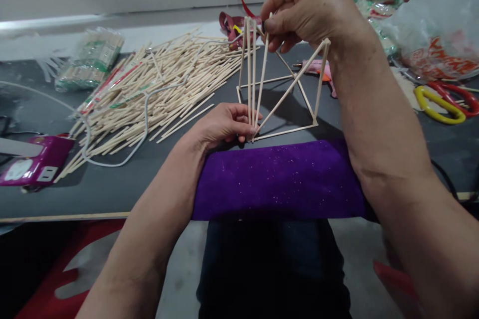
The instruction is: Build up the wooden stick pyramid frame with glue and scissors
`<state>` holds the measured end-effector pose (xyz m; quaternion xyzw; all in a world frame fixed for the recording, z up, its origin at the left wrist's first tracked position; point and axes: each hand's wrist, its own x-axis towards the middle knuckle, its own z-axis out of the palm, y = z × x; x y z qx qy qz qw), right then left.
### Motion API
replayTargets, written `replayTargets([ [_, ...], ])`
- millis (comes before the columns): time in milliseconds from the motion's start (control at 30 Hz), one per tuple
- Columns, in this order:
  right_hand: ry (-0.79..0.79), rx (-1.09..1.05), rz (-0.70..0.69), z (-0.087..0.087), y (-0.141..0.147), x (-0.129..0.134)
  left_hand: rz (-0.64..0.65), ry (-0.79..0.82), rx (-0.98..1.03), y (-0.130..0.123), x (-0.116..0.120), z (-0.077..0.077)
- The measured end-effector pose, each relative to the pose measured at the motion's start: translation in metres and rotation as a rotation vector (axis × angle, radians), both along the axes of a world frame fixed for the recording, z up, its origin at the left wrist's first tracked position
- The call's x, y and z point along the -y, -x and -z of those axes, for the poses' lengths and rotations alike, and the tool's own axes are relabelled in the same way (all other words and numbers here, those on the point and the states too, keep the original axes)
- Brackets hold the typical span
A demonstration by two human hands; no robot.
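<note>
While our left hand (234, 122) pinches the stick frame (287, 130) low, our right hand (305, 10) grips one stick (264, 67) up top — looks light, stiff, snappable; best held near joints.

single head-worn view, facing forward and down, near hands (230, 122) and tabletop (105, 190)

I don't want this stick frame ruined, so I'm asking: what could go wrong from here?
The slanted stick might slip out of line, since the right hand has its top and the left hand pinches near its foot. The right forearm appears close to the stick frame's upper corner and may bump it. A tug on the white cable could scatter the loose sticks.
</note>
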<state>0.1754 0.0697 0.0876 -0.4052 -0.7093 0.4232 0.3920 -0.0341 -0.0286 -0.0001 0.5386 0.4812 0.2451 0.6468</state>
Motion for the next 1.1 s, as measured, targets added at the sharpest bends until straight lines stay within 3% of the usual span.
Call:
replayTargets([
  [1100, 0.042, 0.012, -0.018, -0.0033, 0.0019, 0.0036, 0.015, -0.021, -0.017, -0.0002, -0.0003, 0.0019],
])
